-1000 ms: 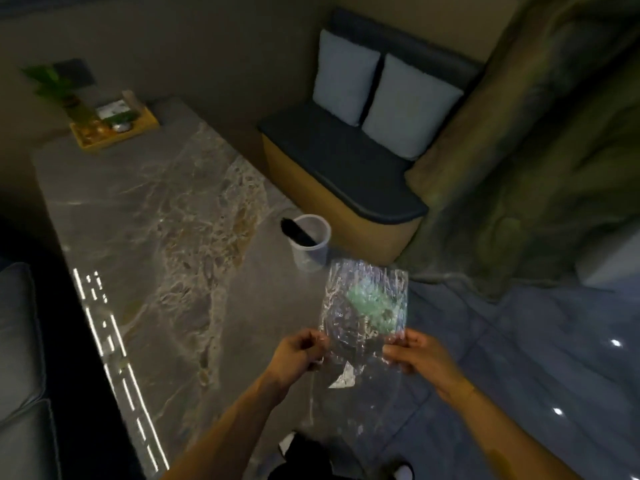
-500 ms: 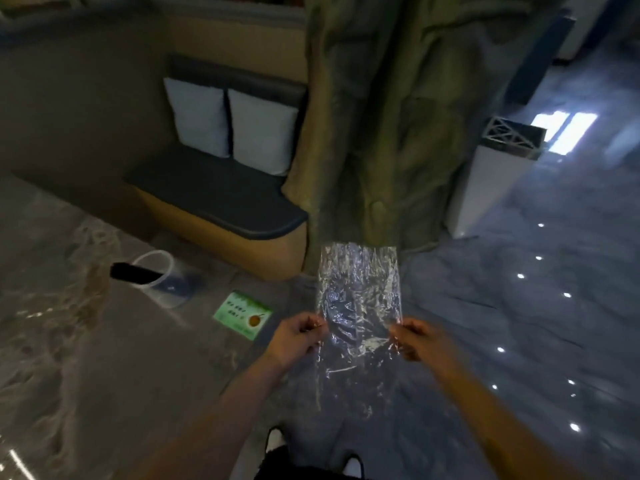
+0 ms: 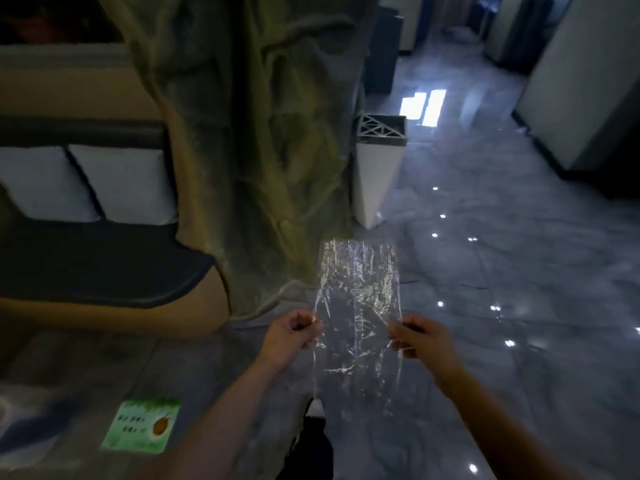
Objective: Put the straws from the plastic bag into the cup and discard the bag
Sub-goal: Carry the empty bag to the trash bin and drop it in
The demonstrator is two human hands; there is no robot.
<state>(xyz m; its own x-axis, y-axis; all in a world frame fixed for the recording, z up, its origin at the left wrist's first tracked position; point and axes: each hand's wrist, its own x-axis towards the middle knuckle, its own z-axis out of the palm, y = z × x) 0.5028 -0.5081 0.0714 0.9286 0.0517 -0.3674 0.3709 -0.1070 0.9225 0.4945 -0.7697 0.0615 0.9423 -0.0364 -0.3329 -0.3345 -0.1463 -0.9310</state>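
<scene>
Bag's empty, so it's the discard step. The left hand [image 3: 289, 336] and right hand [image 3: 420, 337] each pinch a side of the plastic bag [image 3: 358, 306], held stretched above the floor. Next move's probably carrying it to that white bin [image 3: 375, 174] ahead.

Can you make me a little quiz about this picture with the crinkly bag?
1. True or false: the left hand and the right hand each pinch a side edge of the bag.
2. What stands on the floor beyond the bag? A) white bin B) red chair C) bicycle
3. Fill in: the green card lies on the ____ table.

Key: 1 true. 2 A. 3 grey.
</scene>
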